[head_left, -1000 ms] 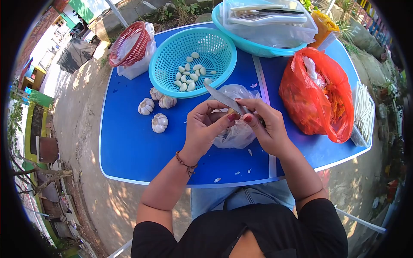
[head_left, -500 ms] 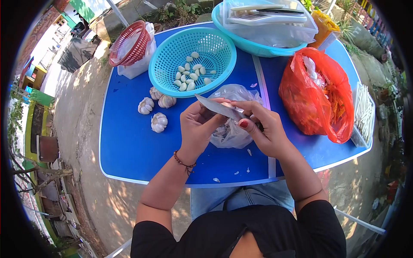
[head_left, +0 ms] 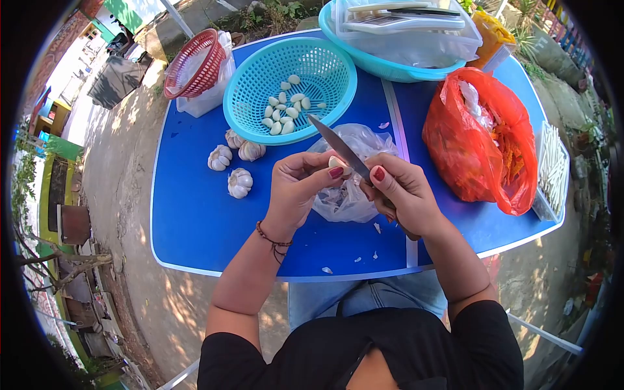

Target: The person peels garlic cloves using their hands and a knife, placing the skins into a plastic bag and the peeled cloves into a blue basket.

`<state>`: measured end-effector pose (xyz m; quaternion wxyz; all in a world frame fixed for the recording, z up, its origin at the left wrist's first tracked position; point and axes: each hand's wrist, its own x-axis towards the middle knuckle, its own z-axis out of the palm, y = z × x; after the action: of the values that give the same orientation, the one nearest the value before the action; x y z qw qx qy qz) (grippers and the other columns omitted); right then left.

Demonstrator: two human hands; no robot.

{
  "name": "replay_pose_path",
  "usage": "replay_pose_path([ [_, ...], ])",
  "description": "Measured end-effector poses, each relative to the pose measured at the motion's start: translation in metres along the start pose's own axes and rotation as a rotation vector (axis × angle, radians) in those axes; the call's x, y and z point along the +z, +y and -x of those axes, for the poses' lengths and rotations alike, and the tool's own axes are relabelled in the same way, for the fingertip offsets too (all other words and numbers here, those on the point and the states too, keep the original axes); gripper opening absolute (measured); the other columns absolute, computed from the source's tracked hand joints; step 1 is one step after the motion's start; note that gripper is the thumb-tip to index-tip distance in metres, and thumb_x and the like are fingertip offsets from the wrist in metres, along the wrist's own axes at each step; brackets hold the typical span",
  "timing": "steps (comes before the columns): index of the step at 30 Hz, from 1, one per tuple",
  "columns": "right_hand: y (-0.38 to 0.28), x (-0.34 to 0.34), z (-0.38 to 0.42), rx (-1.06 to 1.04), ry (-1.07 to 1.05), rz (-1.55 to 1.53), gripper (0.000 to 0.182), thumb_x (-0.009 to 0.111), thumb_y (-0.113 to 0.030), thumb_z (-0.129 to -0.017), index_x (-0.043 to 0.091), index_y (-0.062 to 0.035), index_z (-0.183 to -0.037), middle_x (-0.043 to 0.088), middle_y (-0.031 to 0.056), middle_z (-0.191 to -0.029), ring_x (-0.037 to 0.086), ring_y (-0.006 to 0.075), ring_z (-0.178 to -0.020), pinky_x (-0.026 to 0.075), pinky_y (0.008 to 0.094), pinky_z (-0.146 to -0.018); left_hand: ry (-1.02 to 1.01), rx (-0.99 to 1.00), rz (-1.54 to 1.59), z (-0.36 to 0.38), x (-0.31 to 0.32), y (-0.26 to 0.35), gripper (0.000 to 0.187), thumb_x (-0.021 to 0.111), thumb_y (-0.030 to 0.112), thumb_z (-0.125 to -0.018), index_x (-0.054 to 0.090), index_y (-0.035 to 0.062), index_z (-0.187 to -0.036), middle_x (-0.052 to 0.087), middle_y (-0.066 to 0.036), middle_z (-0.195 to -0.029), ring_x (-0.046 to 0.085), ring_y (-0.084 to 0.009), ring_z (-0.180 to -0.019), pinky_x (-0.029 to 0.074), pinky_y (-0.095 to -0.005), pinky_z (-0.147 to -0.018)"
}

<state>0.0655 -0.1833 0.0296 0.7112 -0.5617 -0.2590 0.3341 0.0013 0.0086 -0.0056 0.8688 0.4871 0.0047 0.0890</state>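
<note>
My left hand point(head_left: 301, 185) pinches a pale garlic clove point(head_left: 336, 164) between thumb and fingers. In my right hand point(head_left: 404, 193) is a knife point(head_left: 343, 148), its blade slanting up and to the left past the clove. Both hands are held over a clear plastic bag point(head_left: 344, 207) with bits of peel in it. Beyond them, a turquoise basket point(head_left: 244, 123) holds several peeled garlic cloves point(head_left: 281, 116). Whole garlic bulbs point(head_left: 240, 182) lie on the blue table to the left of my left hand.
On the blue table point(head_left: 201, 240), a red plastic bag point(head_left: 448, 149) and a box of white sticks point(head_left: 552, 166) stand at the right. A red basket point(head_left: 211, 68) is at the back left. A turquoise basin point(head_left: 390, 70) with plastic containers sits at the back. Peel scraps point(head_left: 327, 270) lie near the front edge.
The knife has swung from lying across the clove to a steeper slant, tip raised. My hands have turned, and the clove now shows between my left thumb and fingers.
</note>
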Motion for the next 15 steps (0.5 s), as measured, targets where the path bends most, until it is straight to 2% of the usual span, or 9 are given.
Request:
replay_pose_path([
  [1,0.0009,-0.0002,-0.0001,0.002,-0.007,-0.034,0.028,0.045,-0.026,-0.1,0.058,-0.002,-0.104,0.05,-0.0002,-0.069,0.037,0.001,-0.047,0.029,0.0173,-0.042,-0.026,-0.022,0.052,-0.0008,-0.0015,0.0003,0.02,0.066,-0.002,-0.082,0.064,-0.0039,-0.102,0.068,-0.017,-0.096,0.069,-0.0213,-0.086,0.058,-0.03,-0.077],
  [4,-0.0041,-0.0023,0.0001,0.045,-0.053,-0.112,0.028,0.045,-0.027,-0.1,0.056,-0.0017,-0.098,0.051,0.0009,-0.07,0.038,0.0013,-0.045,0.03,0.017,-0.04,-0.076,-0.092,0.143,-0.001,-0.0043,0.0027,0.022,0.065,-0.002,-0.082,0.064,-0.0041,-0.104,0.067,-0.018,-0.097,0.069,-0.0214,-0.087,0.059,-0.0296,-0.076],
  [8,-0.0061,-0.0045,-0.0001,0.057,-0.099,-0.225,0.028,0.045,-0.028,-0.1,0.056,-0.0023,-0.097,0.051,0.0009,-0.07,0.039,0.0011,-0.044,0.031,0.0165,-0.04,-0.118,-0.157,0.24,-0.003,-0.0058,0.0045,0.023,0.064,-0.003,-0.081,0.064,-0.0045,-0.104,0.067,-0.019,-0.099,0.068,-0.0219,-0.087,0.06,-0.0294,-0.074],
  [13,0.0025,-0.0038,-0.0014,-0.059,0.031,-0.059,0.028,0.047,-0.027,-0.099,0.058,-0.0015,-0.1,0.052,0.0005,-0.07,0.043,0.0029,-0.048,0.035,0.0178,-0.044,-0.09,-0.139,0.117,-0.0031,-0.0003,0.0064,0.024,0.062,-0.004,-0.082,0.063,-0.0042,-0.106,0.066,-0.018,-0.1,0.069,-0.022,-0.085,0.059,-0.0275,-0.073],
  [15,0.0025,-0.0016,-0.0008,-0.135,0.12,0.172,0.027,0.049,-0.024,-0.098,0.06,-0.0003,-0.105,0.056,0.0028,-0.073,0.05,0.0066,-0.055,0.039,0.02,-0.05,-0.089,-0.139,0.08,-0.0023,0.0021,0.0052,0.025,0.061,-0.004,-0.083,0.062,-0.0041,-0.107,0.066,-0.018,-0.1,0.069,-0.0223,-0.085,0.06,-0.0268,-0.072],
])
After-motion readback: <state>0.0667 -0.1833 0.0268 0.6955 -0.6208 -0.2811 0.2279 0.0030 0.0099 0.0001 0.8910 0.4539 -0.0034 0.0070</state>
